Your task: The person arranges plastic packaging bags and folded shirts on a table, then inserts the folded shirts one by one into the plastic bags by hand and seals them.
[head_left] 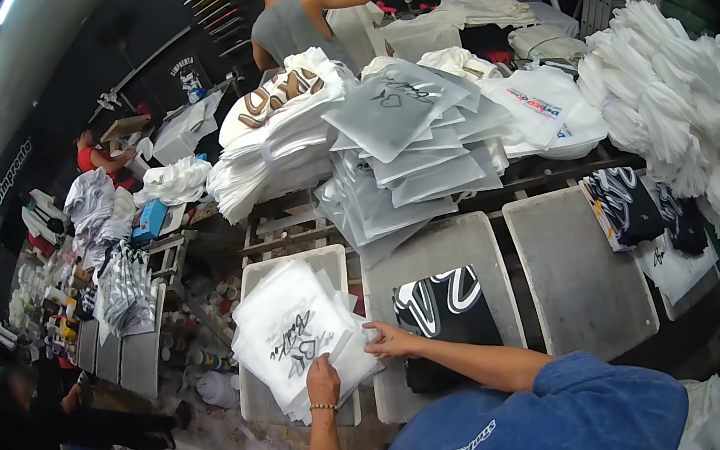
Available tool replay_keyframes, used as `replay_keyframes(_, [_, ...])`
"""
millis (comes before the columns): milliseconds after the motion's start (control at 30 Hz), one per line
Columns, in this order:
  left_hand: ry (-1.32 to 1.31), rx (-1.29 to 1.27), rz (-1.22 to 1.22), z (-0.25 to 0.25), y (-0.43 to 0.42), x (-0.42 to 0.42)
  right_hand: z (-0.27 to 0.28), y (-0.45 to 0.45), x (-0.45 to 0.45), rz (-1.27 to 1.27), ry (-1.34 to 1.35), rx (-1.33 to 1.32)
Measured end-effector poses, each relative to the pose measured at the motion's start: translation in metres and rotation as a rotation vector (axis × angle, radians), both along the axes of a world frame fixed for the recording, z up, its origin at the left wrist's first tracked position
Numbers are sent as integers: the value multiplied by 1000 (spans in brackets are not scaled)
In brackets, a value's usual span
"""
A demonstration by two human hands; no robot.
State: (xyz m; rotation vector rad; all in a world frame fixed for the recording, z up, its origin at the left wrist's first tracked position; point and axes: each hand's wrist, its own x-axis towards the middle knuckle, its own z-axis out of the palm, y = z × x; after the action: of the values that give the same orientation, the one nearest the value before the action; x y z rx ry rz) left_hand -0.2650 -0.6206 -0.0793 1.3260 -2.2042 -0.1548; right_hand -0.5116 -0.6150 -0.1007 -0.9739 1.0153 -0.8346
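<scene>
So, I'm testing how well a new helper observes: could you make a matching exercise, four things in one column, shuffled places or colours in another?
1. Printed white stack
2. Bracelet
3. Box
4. Folded black fabric

A. Blue
B. On a grey board
C. Touched by the left hand and right hand
D. Around a wrist

Pairs: 1-C, 2-D, 3-A, 4-B
</scene>
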Motion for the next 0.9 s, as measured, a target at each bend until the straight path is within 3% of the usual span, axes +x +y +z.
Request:
replay_keyframes(133, [75, -25, -48, 30, 14, -44, 20, 9, -1, -103, -115, -33])
replay_keyframes(267, [62, -14, -30, 29, 35, -74, 2, 6, -17, -180, -79, -84])
replay_keyframes(333, [218, -25, 6, 25, 42, -82, -8, 8, -28, -177, -65, -95])
replay_keyframes(567, [206, -14, 58, 13, 59, -77, 1, 23, -36, -253, 9, -83])
replay_keyframes(633, [201, -26, 58, 19, 60, -79, 59, 46, -33, -372, 956, -719])
replay_keyframes(667, [197, -35, 54, 24, 59, -81, 66, 46, -32, -371, 957, -721])
replay_keyframes(733, [183, -63, 39, 31, 58, -86, 72, 47, -28, -167, 874, -1160])
replay_keyframes(767, [166, -93, 20, 36, 59, -89, 65, 41, -28, -69, 852, -1251])
replay_keyframes(900, [226, -96, 21, 63, 56, -89, 53, 27, -28, 61, 803, -1152])
